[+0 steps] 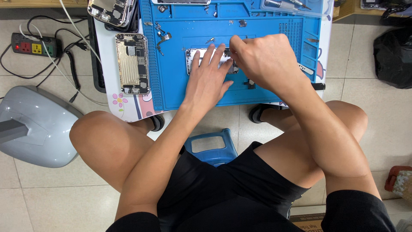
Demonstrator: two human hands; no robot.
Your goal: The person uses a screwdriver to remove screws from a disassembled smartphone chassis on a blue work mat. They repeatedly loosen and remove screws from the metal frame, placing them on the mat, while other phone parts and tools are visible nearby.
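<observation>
An opened phone body (192, 58) lies on the blue work mat (266, 32), mostly hidden under my hands. My left hand (208, 77) lies flat on it, fingers spread, holding it down. My right hand (262, 58) is bunched just to the right, its fingertips pinched at the phone's upper right edge; whatever they pinch is too small to see. A second opened phone body (132, 63) lies to the left of the mat on the white table.
Small screws and metal parts (163, 36) lie scattered on the mat. More phone shells (112, 10) are stacked at the top left. A power strip (36, 45) and cables lie on the tiled floor beside a grey appliance (36, 124). A blue stool (211, 146) sits under me.
</observation>
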